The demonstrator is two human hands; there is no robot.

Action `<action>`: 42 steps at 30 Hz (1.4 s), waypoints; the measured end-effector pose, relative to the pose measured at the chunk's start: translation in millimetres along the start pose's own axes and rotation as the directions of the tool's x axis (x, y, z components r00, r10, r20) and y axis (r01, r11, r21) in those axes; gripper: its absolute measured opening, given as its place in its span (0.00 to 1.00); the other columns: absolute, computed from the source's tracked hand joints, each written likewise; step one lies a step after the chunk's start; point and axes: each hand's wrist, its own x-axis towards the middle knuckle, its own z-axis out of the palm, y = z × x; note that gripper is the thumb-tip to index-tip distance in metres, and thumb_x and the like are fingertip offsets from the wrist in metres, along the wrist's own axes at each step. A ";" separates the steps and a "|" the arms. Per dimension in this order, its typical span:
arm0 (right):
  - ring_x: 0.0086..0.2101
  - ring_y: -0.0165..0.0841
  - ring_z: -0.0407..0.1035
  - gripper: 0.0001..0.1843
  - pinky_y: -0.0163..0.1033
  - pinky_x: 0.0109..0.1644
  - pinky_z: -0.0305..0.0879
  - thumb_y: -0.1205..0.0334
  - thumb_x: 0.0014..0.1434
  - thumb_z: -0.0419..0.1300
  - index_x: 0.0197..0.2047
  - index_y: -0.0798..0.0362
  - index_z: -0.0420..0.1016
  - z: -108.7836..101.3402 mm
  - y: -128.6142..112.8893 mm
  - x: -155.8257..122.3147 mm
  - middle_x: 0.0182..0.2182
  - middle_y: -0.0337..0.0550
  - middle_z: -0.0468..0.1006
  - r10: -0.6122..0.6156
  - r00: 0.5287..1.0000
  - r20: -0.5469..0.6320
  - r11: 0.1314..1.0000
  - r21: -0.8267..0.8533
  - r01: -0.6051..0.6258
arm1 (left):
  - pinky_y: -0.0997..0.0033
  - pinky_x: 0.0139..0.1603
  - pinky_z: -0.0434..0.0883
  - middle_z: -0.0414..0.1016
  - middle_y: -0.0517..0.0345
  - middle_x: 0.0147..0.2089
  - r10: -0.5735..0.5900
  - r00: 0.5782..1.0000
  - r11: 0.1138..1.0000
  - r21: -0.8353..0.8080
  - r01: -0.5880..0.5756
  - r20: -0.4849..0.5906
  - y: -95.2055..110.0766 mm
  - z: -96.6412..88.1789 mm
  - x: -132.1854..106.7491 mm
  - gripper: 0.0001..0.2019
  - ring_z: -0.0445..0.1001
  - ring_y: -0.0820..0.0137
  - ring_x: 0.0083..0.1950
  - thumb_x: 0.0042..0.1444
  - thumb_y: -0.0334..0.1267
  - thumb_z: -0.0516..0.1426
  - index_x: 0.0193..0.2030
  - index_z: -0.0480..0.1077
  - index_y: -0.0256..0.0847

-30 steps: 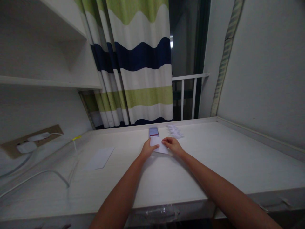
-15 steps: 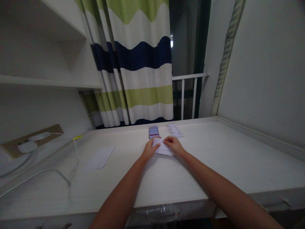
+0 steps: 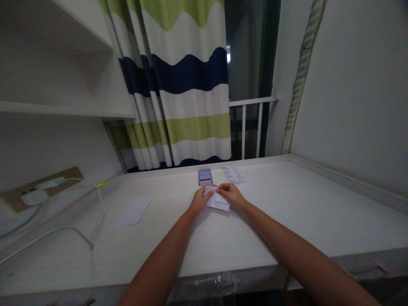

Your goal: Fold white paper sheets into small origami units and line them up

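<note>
A folded sheet of white paper (image 3: pixel 219 202) is held between my two hands, above the middle of the desk. My left hand (image 3: pixel 200 199) grips its left side, thumb on top and fingers underneath. At the upper right edge, my right hand (image 3: pixel 231 194) pinches the paper with thumb and fingers closed. A flap lies folded over on the paper's right part. Just beyond my left hand lies a phone (image 3: pixel 205 177) with its screen lit. Past my right hand is a group of folded white paper pieces (image 3: pixel 233 174).
A flat white sheet (image 3: pixel 134 211) lies on the white desk (image 3: pixel 255 242) to the left. White cables (image 3: pixel 68 228) run from a power strip (image 3: pixel 41 189) at the left wall. A striped curtain (image 3: pixel 194 102) hangs behind the desk; a shelf (image 3: pixel 63 109) juts out at upper left.
The paper has tilted slightly, its lower right corner now showing more clear of my right hand. My right hand has shifted a little left along the paper. Both hands keep their hold.
</note>
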 end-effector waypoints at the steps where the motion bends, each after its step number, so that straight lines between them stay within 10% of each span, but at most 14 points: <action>1: 0.16 0.23 0.54 0.13 0.31 0.19 0.46 0.54 0.37 0.61 0.21 0.56 0.66 0.0 -0.4 -0.3 0.14 0.33 0.63 -0.004 1.000 0.000 1.000 -0.001 0.004 | 0.69 0.48 0.62 0.72 0.52 0.44 0.013 1.000 1.000 0.006 -0.013 0.005 0.9 0.0 -0.2 0.13 0.68 0.65 0.46 0.47 0.38 0.55 0.40 0.71 0.38; 11: 0.17 0.23 0.54 0.11 0.31 0.20 0.47 0.56 0.38 0.59 0.18 0.54 0.62 -1.2 -2.3 0.2 0.13 0.32 0.61 -0.049 0.998 0.032 0.998 0.043 0.047 | 0.67 0.45 0.64 0.74 0.50 0.40 -0.099 0.994 0.985 -0.134 0.105 0.050 6.4 0.6 0.9 0.21 0.70 0.63 0.43 0.45 0.50 0.54 0.39 0.72 0.35; 17: 0.19 0.24 0.55 0.13 0.31 0.21 0.48 0.54 0.41 0.59 0.21 0.55 0.65 -0.5 -6.7 -4.6 0.16 0.34 0.63 -0.123 0.989 0.085 0.991 -0.037 0.126 | 0.67 0.34 0.67 0.75 0.46 0.31 -0.388 0.893 0.760 -0.469 0.451 0.230 7.2 -3.1 6.8 0.33 0.72 0.63 0.34 0.47 0.61 0.43 0.38 0.71 0.31; 26: 0.22 0.26 0.59 0.11 0.31 0.25 0.53 0.55 0.46 0.57 0.24 0.56 0.70 -1.0 -8.4 -7.1 0.19 0.36 0.68 -0.237 0.965 0.111 0.943 -0.212 0.255 | 0.66 0.31 0.68 0.74 0.50 0.35 -0.463 0.798 0.597 -0.529 0.603 0.387 8.7 -15.3 2.1 0.25 0.72 0.64 0.33 0.48 0.55 0.48 0.43 0.67 0.37; 33: 0.24 0.27 0.63 0.10 0.32 0.27 0.57 0.57 0.47 0.57 0.25 0.57 0.71 0.0 -6.8 -6.9 0.22 0.41 0.72 -0.292 0.953 0.075 0.900 -0.317 0.300 | 0.67 0.38 0.67 0.73 0.53 0.33 -0.452 0.782 0.684 -0.397 0.612 0.428 10.7 -7.4 -3.9 0.16 0.70 0.68 0.36 0.44 0.43 0.58 0.38 0.69 0.35; 42: 0.25 0.29 0.65 0.11 0.34 0.30 0.59 0.58 0.46 0.57 0.25 0.58 0.74 0.4 -2.5 -3.1 0.23 0.43 0.74 -0.269 0.959 0.083 0.921 -0.269 0.282 | 0.76 0.24 0.56 0.68 0.61 0.19 -0.390 0.828 0.812 -0.275 0.515 0.403 5.1 -7.6 -2.3 0.18 0.61 0.78 0.21 0.35 0.47 0.62 0.25 0.71 0.31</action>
